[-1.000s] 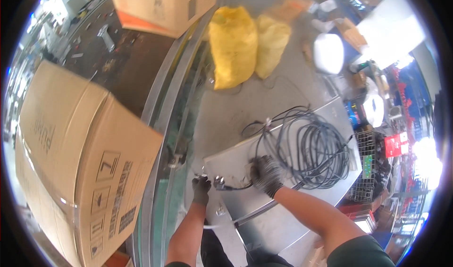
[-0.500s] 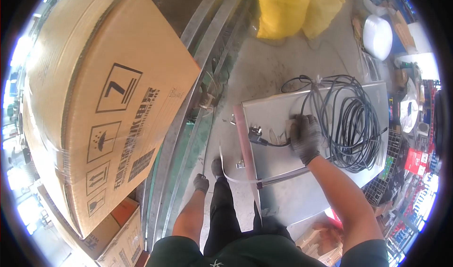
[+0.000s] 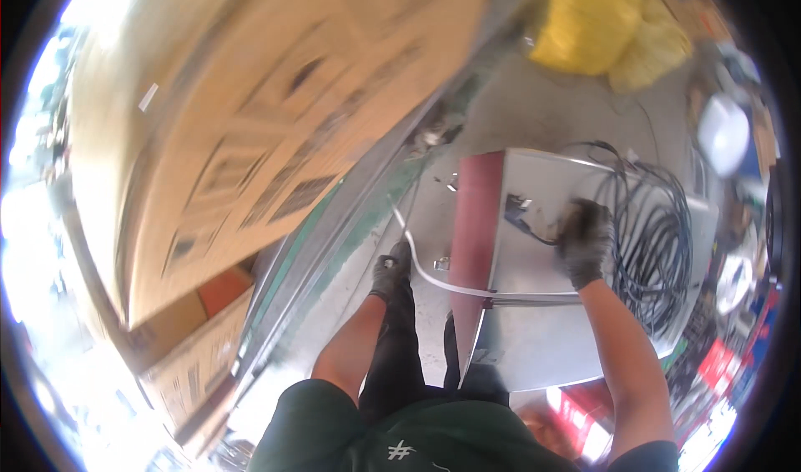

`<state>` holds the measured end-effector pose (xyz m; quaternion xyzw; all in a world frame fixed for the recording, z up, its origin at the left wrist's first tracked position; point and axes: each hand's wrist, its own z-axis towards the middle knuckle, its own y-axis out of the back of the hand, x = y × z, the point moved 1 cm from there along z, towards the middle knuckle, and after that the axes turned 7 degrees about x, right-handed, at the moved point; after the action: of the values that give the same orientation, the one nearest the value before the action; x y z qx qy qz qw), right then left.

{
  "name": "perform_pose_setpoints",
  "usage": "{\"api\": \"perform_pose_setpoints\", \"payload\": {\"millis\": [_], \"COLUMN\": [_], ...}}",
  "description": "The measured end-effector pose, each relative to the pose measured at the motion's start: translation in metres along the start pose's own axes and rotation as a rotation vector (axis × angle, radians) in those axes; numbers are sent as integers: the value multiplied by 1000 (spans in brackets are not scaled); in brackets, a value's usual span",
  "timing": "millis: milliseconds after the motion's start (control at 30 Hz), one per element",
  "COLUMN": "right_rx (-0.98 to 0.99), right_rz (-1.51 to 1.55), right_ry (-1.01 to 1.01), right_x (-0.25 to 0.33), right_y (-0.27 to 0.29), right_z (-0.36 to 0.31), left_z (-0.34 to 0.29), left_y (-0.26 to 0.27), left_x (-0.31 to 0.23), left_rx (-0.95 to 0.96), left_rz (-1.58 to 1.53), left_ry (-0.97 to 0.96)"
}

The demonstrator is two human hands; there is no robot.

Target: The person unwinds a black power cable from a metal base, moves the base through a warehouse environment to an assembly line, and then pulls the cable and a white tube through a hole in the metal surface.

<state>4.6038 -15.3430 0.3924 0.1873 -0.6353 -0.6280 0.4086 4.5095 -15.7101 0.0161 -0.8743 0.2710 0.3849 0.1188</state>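
My left hand (image 3: 389, 275), in a grey glove, is closed in front of my leg, close to a pale curved strip (image 3: 425, 273). What it holds, if anything, is too small to make out. The strip bends down and runs across a metal box (image 3: 534, 338) with a bare metal top and a reddish side. Over that top my gloved right hand (image 3: 582, 240) is curled and blurred, its fingers hiding whatever is in them. Beside it lies a black plug (image 3: 517, 209), its lead running to the hand. A coil of black cable (image 3: 659, 251) rests just right of the hand.
A large cardboard box (image 3: 275, 138) fills the left, with an open carton (image 3: 196, 364) below it. Metal rails (image 3: 334, 222) run beside them. Yellow sacks (image 3: 588, 26) lie on the floor at the far side. A white rounded object (image 3: 723, 134) and clutter line the right.
The whole view has shifted and blurred. My left hand has come up and nearer the strip and box. My right hand has curled tighter and sits closer to the plug.
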Motion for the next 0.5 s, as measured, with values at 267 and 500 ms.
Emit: {"api": "perform_pose_setpoints", "payload": {"millis": [267,500], "right_rx": [-52,-85], "right_rz": [-94,-74], "right_ry": [57,183], "right_x": [60,35], "right_y": [-13,-22], "right_z": [-126,-128], "left_z": [-96,-30], "left_y": [12,19], "left_x": [60,21], "left_rx": [-27,24], "left_rz": [-180,-984], "left_ry": [-138,21]}}
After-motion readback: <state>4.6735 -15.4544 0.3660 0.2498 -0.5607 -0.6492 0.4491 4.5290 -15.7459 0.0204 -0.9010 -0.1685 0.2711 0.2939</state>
